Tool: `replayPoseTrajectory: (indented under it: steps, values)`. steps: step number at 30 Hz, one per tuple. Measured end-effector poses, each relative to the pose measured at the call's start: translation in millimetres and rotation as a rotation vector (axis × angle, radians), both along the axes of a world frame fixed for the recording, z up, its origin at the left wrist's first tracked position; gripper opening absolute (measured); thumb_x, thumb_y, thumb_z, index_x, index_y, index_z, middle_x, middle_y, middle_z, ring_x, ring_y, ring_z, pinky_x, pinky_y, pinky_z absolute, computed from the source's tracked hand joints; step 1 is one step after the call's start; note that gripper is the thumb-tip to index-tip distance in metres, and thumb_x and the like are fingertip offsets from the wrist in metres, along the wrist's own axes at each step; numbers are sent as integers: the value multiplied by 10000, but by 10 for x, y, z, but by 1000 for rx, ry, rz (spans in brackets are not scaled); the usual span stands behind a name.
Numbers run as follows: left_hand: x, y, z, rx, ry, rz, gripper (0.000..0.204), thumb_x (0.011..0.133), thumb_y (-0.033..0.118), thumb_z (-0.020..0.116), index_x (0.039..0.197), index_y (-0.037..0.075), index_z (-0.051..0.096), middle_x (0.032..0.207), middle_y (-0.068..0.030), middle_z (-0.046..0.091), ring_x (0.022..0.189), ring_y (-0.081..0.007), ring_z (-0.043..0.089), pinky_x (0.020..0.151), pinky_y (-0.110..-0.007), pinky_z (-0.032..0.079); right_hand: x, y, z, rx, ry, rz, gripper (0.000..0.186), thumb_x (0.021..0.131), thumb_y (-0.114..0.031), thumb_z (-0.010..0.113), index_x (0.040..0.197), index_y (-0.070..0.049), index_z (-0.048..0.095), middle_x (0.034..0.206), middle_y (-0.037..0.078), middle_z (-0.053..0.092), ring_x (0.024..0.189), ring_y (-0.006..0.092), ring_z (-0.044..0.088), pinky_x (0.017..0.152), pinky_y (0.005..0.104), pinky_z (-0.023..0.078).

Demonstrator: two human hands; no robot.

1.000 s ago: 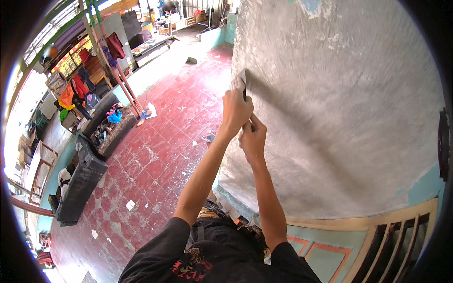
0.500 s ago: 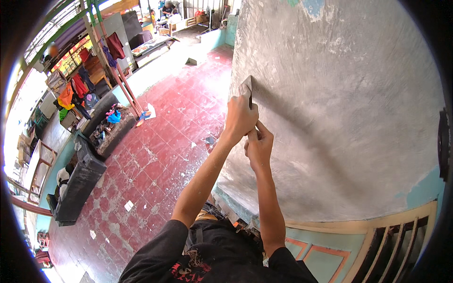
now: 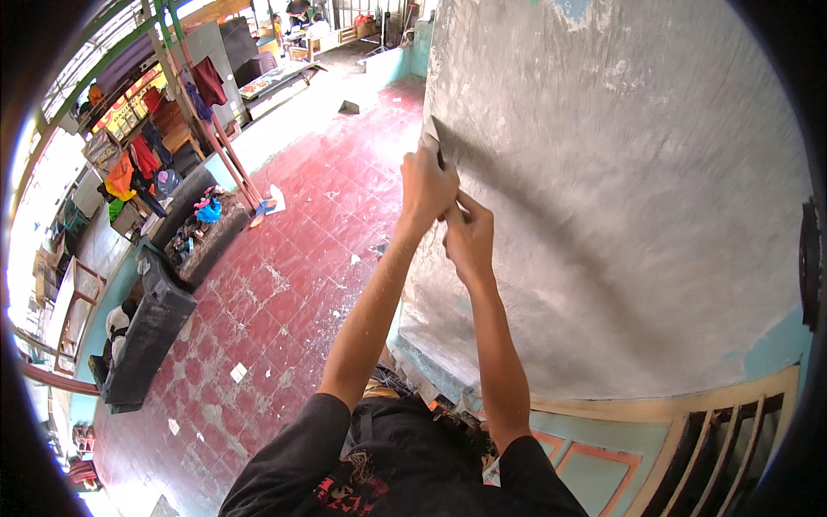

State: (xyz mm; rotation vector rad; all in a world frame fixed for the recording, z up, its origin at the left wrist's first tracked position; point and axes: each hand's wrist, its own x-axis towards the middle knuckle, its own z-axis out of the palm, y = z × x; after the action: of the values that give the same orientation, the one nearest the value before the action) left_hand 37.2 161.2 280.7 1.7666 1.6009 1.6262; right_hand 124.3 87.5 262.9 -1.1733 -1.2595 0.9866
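Note:
A scraper with a flat grey blade (image 3: 433, 129) is held up against the rough grey wall (image 3: 603, 172), close to the wall's left edge. My left hand (image 3: 428, 183) is closed around the tool just behind the blade. Lower down, my right hand (image 3: 470, 239) grips the rear of the handle, nearly touching the left one. Fingers cover most of the handle. Whether the blade presses on the wall or hovers just off it, I cannot tell.
Red floor tiles (image 3: 258, 302) with pale flakes spread to the left. A worn black sofa (image 3: 146, 327) stands there, near clothes (image 3: 142, 164) hanging by pink posts (image 3: 233, 164). Below the wall are a slatted wooden frame (image 3: 724, 448) and a pale green panel (image 3: 594, 474). People sit far off.
Both hands and the scraper have shifted left and slightly up, toward the wall's left edge. The grip is the same, and the tool's shadow has shifted with them.

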Motion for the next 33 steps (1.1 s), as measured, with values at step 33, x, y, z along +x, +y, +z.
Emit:
replayPoseTrajectory:
  steps: [33]
  values:
    - [208,-2150,-2618,-1069,-741,-635,563,956,407,572,1210,-95,568,1061,-123,669,1001,-221,638,889,-345,499,860,-2138,-2094,-492,215,44,384,1003,-185,501,1362,-56,455,775,30,555,445,73,441,391,240,345]
